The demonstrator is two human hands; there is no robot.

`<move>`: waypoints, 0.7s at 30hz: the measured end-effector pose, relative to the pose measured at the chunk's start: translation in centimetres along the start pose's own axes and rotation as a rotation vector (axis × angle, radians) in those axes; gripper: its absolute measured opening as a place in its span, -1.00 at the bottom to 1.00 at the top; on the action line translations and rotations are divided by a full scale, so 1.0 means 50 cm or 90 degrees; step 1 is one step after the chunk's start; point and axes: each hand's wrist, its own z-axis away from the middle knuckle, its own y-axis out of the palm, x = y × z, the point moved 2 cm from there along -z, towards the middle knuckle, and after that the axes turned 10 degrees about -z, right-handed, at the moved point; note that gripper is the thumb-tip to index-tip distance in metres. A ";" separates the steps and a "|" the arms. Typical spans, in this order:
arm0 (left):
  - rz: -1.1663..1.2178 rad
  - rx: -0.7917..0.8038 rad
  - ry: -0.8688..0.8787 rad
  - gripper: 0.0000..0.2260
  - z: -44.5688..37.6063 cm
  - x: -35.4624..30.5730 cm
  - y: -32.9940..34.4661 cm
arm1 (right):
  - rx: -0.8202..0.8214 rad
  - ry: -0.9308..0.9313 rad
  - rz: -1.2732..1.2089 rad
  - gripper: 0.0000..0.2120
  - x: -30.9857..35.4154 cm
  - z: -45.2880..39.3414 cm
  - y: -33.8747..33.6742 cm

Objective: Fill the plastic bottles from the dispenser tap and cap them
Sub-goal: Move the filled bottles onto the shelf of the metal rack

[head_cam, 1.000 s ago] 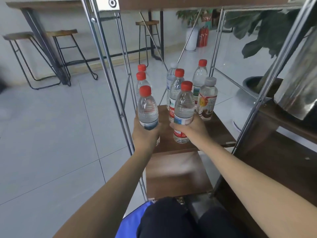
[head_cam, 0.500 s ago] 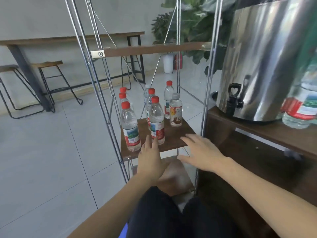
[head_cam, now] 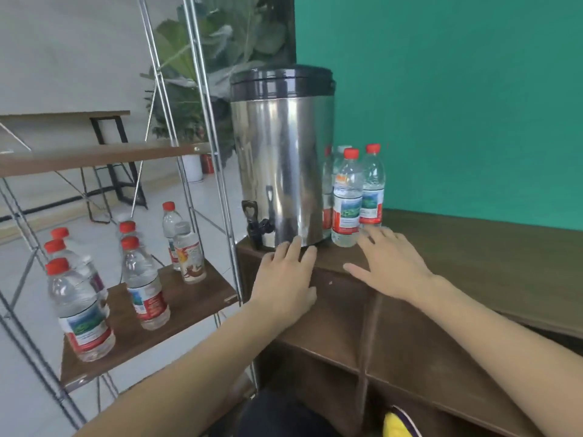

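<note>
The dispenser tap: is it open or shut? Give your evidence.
Shut, as far as can be seen. The tap has its black handle upright, no water falls from the spout, and no bottle or hand is at it.

Pretty bright, even daylight, no harsh shadows anywhere, just soft dark patches under the hands on the desk. The steel dispenser picks up streaky vertical reflections and a bit of glare down its side. The whole frame is soft, and the bottles on the left shelf are smeared with motion blur. Wide-angle lens bends the shelf poles and stretches the forearms near the bottom edge. The floor behind looks washed out.
</note>
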 end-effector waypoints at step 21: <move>-0.058 0.042 -0.012 -0.36 -0.077 0.020 0.038 | -0.131 0.206 -0.595 -0.36 -0.037 -0.138 0.092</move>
